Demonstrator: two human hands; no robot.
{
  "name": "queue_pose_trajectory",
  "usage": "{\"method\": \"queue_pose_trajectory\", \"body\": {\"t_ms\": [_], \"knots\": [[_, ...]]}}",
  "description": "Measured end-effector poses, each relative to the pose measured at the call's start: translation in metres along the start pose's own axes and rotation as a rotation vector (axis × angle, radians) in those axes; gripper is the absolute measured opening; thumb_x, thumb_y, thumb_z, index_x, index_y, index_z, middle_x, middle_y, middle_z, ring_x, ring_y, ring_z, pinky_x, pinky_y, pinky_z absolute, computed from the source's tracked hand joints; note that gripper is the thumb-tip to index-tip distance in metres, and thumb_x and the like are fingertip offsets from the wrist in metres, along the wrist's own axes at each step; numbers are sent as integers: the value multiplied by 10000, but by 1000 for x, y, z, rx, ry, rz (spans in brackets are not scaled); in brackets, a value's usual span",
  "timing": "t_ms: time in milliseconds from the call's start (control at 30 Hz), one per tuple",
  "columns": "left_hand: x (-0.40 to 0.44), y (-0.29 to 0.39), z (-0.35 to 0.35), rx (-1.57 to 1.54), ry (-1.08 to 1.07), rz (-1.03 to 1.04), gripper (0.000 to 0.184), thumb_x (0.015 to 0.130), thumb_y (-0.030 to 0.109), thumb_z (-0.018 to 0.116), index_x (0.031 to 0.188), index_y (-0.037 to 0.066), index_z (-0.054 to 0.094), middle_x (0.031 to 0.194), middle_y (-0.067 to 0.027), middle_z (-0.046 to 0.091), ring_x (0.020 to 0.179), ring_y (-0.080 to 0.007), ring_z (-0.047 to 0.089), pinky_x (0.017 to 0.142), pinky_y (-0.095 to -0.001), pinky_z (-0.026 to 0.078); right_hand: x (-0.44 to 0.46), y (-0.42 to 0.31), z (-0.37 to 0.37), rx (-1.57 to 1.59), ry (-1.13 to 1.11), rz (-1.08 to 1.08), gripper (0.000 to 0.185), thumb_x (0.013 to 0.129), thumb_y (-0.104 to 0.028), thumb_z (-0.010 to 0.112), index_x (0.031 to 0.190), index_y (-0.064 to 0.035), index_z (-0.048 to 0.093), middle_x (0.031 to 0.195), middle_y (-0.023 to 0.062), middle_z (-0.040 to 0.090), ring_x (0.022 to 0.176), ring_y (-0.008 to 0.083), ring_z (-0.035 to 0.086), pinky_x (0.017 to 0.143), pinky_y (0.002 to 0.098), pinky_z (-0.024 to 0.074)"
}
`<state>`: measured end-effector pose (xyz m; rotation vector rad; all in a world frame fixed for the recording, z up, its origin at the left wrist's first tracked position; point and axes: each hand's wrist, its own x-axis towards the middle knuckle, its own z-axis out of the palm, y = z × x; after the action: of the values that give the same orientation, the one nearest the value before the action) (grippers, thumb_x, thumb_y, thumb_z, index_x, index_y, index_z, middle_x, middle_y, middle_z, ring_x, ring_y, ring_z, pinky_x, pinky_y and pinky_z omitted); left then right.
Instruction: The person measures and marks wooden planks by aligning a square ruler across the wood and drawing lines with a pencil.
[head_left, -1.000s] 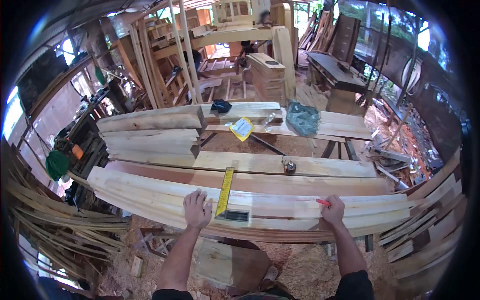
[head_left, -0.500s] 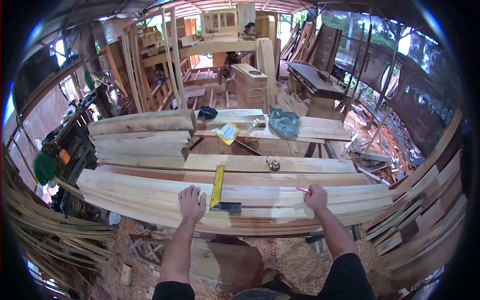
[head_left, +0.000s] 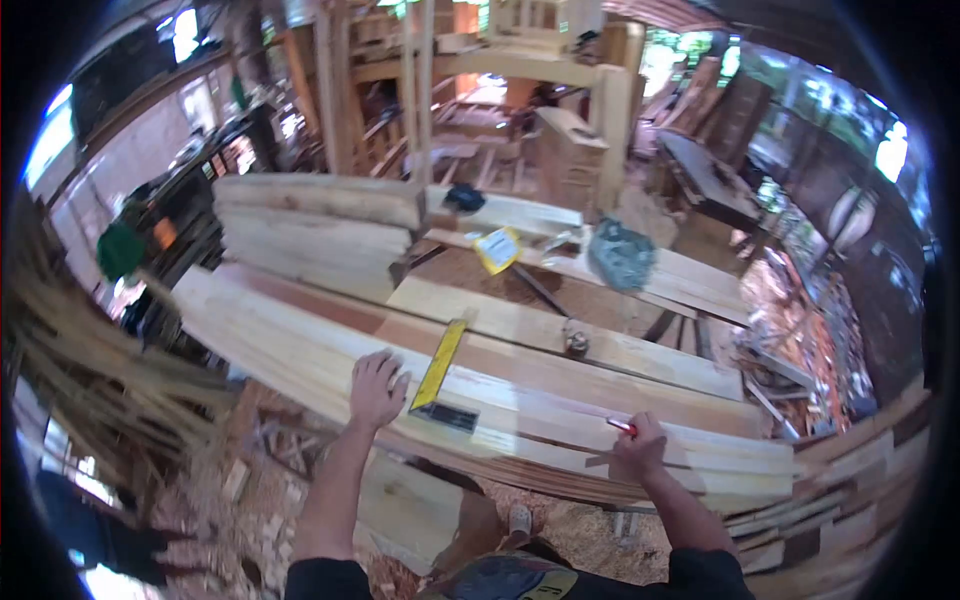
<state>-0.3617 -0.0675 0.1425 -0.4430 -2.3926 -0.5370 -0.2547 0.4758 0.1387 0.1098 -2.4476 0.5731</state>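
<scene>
My left hand (head_left: 378, 388) lies with fingers stretched out on a row of long pale boards (head_left: 560, 426). Just right of it rests a try square with a yellow marked blade (head_left: 437, 370) and a black stock, flat on the wood. Farther right, my right hand (head_left: 642, 442) is closed around a slim red pencil (head_left: 621, 426), its tip pointing left, low over the boards. A tape measure (head_left: 576, 343) sits beyond, on a separate board at the back of the row.
Thick stacked planks (head_left: 310, 245) stand at the back left. A yellow-and-white packet (head_left: 497, 250), a dark bag (head_left: 464, 198) and a grey-green plastic bag (head_left: 622, 255) lie on the far boards. Stacked timber (head_left: 850, 510) fills the right; wood strips (head_left: 110, 350) lean left. Shavings cover the floor.
The view has turned and tilted, so the boards now slope down to the right. Both hands keep about the same places on the wood; the pencil stays in my right hand.
</scene>
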Motion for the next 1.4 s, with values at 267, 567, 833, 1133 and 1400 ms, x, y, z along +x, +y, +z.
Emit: {"method": "queue_pose_trajectory", "body": {"t_ms": [267,567,833,1133,1400], "knots": [[2,5,-9,36,-75,-51,318,952,239,713,1211,56,692,1312,-170,666,1284,-378,583,1114,-531,433,12,8,-7,97,-255,70,98,751,-47,657,812,-44,581,827,163,581,715,393,598,618,509,461],[-4,14,2,69,-228,-347,410,940,252,697,1314,91,655,1462,-116,615,1450,-327,494,1243,-586,312,38,27,-31,299,-578,-23,223,737,-157,795,840,-24,649,837,142,614,672,301,612,612,435,499],[28,101,-3,-10,-183,-412,409,935,308,727,1251,52,682,1262,-180,706,1243,-378,627,1067,-492,497,53,27,-53,284,-746,-227,401,688,-315,936,923,-87,705,893,119,656,753,295,686,692,431,581],[52,157,20,273,-515,-564,693,841,489,778,1395,125,576,1327,-149,612,1291,-366,549,1080,-535,478,58,29,-57,283,-866,-198,327,735,-302,879,921,-114,687,911,111,641,885,348,665,754,481,550],[49,128,27,337,-452,-676,617,860,416,781,1370,126,590,1285,-154,624,1254,-364,575,1032,-513,521,54,34,-56,329,-775,-286,301,702,-278,862,887,-111,693,874,96,621,865,322,648,736,466,540]]}}
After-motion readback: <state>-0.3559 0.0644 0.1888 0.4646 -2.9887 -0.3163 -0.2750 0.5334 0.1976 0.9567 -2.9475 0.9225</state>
